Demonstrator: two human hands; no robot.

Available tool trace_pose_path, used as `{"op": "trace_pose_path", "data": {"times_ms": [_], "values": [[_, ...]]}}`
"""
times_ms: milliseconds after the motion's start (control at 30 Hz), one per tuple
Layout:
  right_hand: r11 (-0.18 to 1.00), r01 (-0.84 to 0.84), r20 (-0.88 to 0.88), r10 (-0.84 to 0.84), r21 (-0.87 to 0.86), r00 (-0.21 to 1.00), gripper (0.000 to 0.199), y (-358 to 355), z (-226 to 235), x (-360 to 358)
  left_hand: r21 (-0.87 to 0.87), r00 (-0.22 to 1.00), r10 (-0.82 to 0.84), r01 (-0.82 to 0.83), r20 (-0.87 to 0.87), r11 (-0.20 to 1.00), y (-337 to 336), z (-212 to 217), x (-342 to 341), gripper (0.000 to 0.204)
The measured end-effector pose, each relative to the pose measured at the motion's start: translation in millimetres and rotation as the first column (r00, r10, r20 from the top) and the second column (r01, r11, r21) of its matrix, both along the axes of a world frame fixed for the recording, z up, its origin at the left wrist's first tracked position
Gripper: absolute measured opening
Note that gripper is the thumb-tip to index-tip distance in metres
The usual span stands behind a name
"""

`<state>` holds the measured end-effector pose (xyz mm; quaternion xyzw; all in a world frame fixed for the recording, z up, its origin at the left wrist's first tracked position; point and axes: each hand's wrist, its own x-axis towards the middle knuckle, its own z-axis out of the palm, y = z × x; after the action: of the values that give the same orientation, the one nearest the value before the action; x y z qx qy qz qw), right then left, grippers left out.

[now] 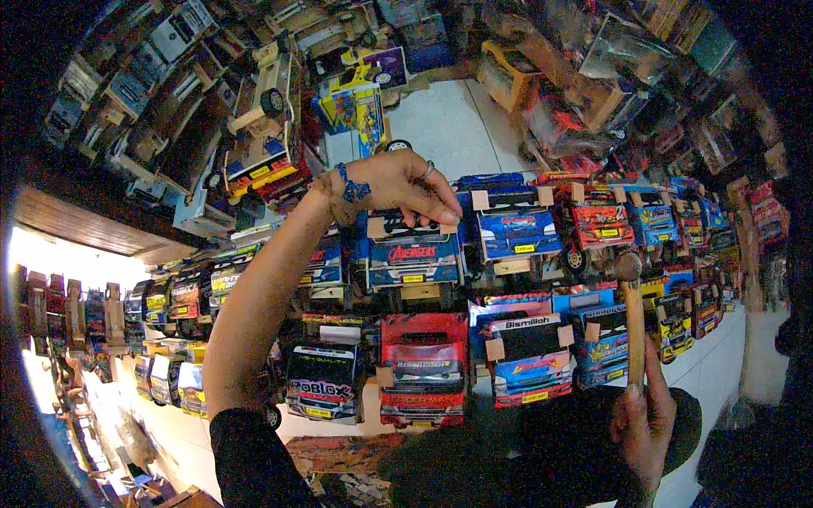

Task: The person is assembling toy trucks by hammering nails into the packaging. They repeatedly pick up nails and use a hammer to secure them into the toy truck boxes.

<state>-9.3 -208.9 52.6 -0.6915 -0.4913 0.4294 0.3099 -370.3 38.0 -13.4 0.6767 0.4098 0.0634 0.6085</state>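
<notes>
My left hand (398,182), with a blue bracelet at the wrist and a ring, reaches over a blue toy truck (412,258) in the far row. Its thumb and fingers are pinched at a small wooden block (448,229) on the right of that truck's windscreen; a similar block sits at the windscreen's left. My right hand (645,423) is wrapped round the wooden handle of a hammer (634,334), held upright in view with its head up, before the toy trucks on the right. Beside the left hand stands another blue toy truck (517,229) with two such blocks.
A red toy truck (423,372) and a black toy truck (322,381) stand in the near row. More toy trucks stretch left and right on white floor tiles (440,118). Wooden truck bodies (271,93) and boxes (508,72) crowd the back.
</notes>
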Motion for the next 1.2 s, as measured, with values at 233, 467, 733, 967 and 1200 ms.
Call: {"op": "trace_pose_path", "data": {"times_ms": [233, 467, 733, 967, 1200], "values": [[0.996, -0.012, -0.051, 0.007, -0.087, 0.999, 0.057, 12, 0, -22, 0.060, 0.998, -0.006, 0.002, 0.064, 0.998, 1, -11, -5, 0.033], [0.989, -0.130, -0.048, 0.127, -0.071, 0.991, 0.055, 22, 1, -41, 0.044, 0.991, 0.029, -0.035, 0.128, 0.998, 0, -20, -8, 0.030], [0.866, -0.487, 0.342, 0.427, 0.111, 0.837, 0.053, 54, -10, -65, 0.074, 0.983, 0.009, -0.023, 0.181, 0.997, 2, -30, -11, 0.028], [0.790, -0.584, 0.425, 0.471, 0.187, 0.773, 0.053, 75, -27, -80, 0.072, 0.978, 0.031, -0.047, 0.206, 0.996, -1, -26, -10, 0.027], [0.692, -0.678, 0.568, 0.463, 0.248, 0.680, 0.055, 88, -47, -88, 0.082, 0.972, 0.027, -0.047, 0.235, 0.996, 1, -32, -12, 0.026]]}}
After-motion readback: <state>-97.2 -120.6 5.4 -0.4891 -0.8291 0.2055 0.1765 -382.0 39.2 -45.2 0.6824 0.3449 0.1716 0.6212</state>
